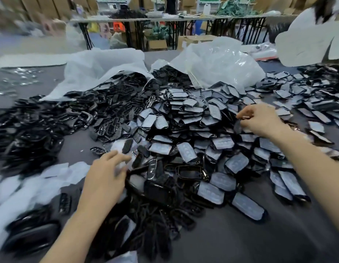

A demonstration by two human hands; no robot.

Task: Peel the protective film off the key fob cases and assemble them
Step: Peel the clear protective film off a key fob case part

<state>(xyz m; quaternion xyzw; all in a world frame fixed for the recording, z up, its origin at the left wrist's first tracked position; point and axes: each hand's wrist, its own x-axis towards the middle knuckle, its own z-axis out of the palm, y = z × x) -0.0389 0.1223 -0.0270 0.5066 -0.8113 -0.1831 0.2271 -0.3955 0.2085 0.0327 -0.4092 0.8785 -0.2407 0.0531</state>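
Head view: at three o'clock my right hand point(259, 121) pinches a dark key fob case point(237, 127) on the film-covered pile point(184, 114). At eight o'clock my left hand point(106, 179) hovers, fingers relaxed, near peeled film scraps point(51, 175). Picking stage, I judge; next needs a lifted film edge.

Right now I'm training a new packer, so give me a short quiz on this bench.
1. True or false: the left hand grips a case.
2. Which hand pinches a dark case part? A the left hand, B the right hand, C neither.
3. Fill in: the white film scraps lie on the person's ___ side.
Key: 1 false, its fingers are spread open. 2 B. 3 left.
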